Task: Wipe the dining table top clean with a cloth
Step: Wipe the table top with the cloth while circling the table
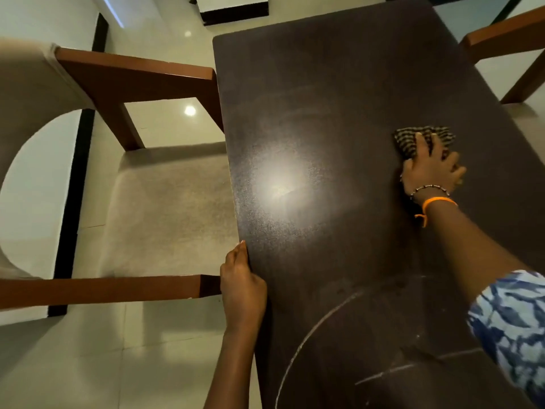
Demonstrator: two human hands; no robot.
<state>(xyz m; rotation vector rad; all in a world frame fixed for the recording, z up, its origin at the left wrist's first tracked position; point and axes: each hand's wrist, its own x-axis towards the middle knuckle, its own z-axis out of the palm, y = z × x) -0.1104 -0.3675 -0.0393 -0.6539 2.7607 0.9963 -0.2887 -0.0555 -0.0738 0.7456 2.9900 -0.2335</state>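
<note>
At the far left I had the upholstered chair [165,199] pushed up beside the desk [339,84], its wooden arms touching or nearly touching the edge. Next came my left hand [241,281], its grip curled narrow over the near left edge of the desk, holding that edge and nothing else, which steadied me as I leaned in. Across the dark top a bright ceiling-light reflection [283,184] showed up the surface grain, and nearer me pale curved streaks [312,329] ran over the top; I could not tell whether these were drying wipe marks or dirt, as the glare and dimness muddied that patch. To the right, my right hand [430,169] lay flat with fingers spread, the grip pressing down on the striped cloth [413,137] rather than closing round it, the cloth bunched on the desk toward its right side, about halfway up. A second chair [507,42] stood at the far right corner. To wipe well from there I judged I should keep the palm flat, fold the cloth so a fresh face met the top, work in overlapping strokes toward one edge, and come back over the streaked near area
</note>
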